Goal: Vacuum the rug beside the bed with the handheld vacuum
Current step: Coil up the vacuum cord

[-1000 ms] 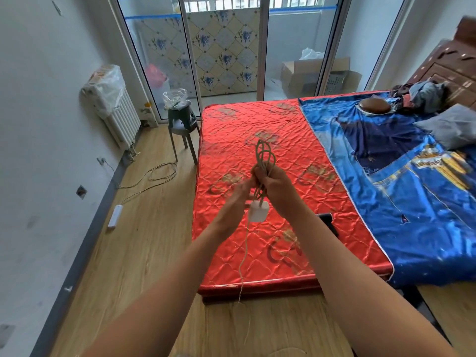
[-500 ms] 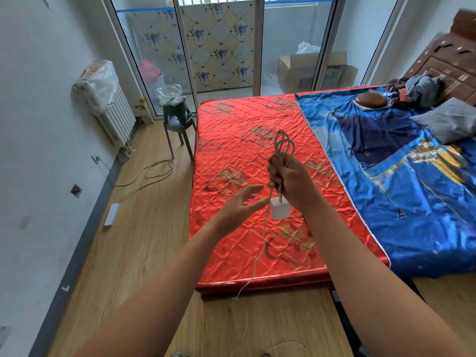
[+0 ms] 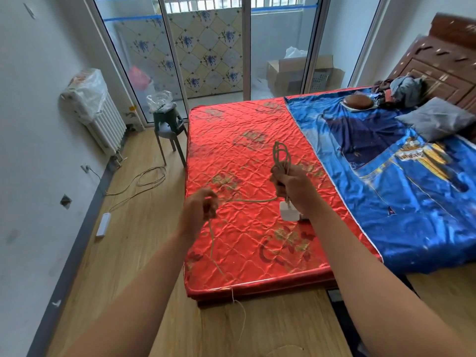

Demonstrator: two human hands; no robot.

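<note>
My right hand (image 3: 292,185) grips a bundle of looped pale cable (image 3: 281,155) above the red mattress (image 3: 247,176), and a white plug adapter (image 3: 289,212) hangs just below the fist. To the left, my left hand (image 3: 201,208) pinches the loose run of the same cable, which stretches between both hands and then trails down over the mattress's near edge to the wooden floor. No handheld vacuum and no rug appear in this view.
A blue bedspread (image 3: 401,191) with a grey pillow (image 3: 438,118) covers the bed's right half. A green stool (image 3: 168,127) stands at the mattress's far left corner. A white power strip (image 3: 103,224) and cable lie on the floor near the radiator (image 3: 103,119).
My left hand has left the bundle, moved left and taken hold of the trailing cable, pulling it taut. The right hand with the loops has shifted right.
</note>
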